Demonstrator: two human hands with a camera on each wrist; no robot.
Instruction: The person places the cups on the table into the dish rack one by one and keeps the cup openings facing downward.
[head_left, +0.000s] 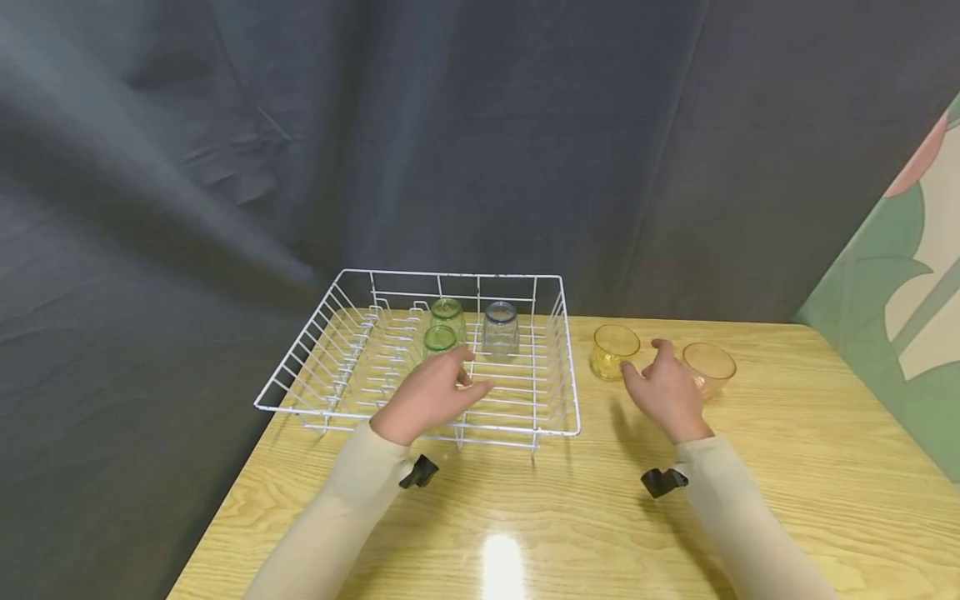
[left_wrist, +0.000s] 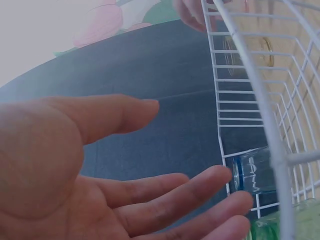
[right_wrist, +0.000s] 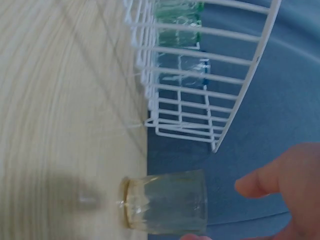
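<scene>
My left hand hovers over the front part of a white wire dish rack, thumb and fingers spread apart with nothing between them. Just beyond it in the rack stand two green glasses and a bluish glass. On the right, my right hand is above the table between a yellow glass and a pinkish-orange glass. Its thumb and fingers are parted and hold nothing. In the right wrist view, the yellow glass stands upright, a fingertip overlapping its rim.
The rack stands on a light wood table, towards its back left. A dark curtain hangs behind the table. At the right edge is a floral-patterned panel.
</scene>
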